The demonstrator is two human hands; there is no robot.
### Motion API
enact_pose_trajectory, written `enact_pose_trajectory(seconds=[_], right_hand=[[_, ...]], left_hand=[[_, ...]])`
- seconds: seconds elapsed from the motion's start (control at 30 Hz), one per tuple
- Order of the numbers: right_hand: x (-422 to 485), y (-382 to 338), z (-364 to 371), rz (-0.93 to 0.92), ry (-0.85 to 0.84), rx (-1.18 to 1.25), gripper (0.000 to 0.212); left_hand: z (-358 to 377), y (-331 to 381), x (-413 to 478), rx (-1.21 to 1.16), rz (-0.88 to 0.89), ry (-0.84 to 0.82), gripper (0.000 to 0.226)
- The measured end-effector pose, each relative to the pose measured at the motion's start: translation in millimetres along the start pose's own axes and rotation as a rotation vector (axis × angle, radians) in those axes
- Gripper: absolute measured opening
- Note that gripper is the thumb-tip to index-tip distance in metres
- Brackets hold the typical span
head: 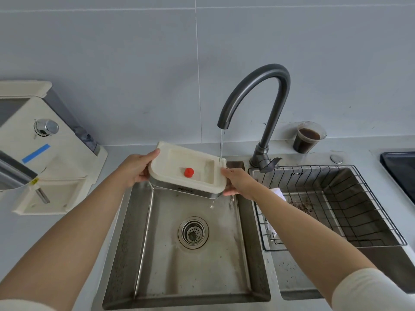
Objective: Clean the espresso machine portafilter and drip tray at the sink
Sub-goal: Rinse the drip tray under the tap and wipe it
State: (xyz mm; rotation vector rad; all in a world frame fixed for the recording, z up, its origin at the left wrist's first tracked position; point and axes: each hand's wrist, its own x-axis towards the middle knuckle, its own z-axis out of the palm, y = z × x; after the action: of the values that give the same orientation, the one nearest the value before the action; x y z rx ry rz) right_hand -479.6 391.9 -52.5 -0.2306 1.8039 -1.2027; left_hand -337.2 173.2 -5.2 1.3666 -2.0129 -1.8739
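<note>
The cream drip tray is held over the back of the sink, tilted, with its right corner under the stream falling from the tap. It is gripped at both ends: the left hand is closed on the end away from the tap, thumb on the rim, and the right hand is wrapped around the wet end nearest the tap. Water is seen spilling from the lower right corner into the sink.

The likeliest trouble is judged to be a slip, since the right-hand hold is made on a wet plastic edge. If the tilt is steepened, the red float lying in the tray could be tipped out toward the drain below the tap. Splashing over the sink's edge is also possible if the stream is caught on the flat rim. The portafilter cannot be made out anywhere beside the tap, so that part of the job is judged not yet done.
</note>
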Motion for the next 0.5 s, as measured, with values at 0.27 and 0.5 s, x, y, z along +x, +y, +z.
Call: enact_pose_trajectory(seconds=[0.27,0.5], right_hand=[[-12,-5,-15,-0.032,0.087,-0.225,0.039],[-25,-12,-42,-0.108,0.253,-0.396,0.038]], left_hand=[[21,-34,-5,-0.076,-0.179,-0.076,0.025],[64,-51,-7,-0.172,-0.258,-0.223,0.036]])
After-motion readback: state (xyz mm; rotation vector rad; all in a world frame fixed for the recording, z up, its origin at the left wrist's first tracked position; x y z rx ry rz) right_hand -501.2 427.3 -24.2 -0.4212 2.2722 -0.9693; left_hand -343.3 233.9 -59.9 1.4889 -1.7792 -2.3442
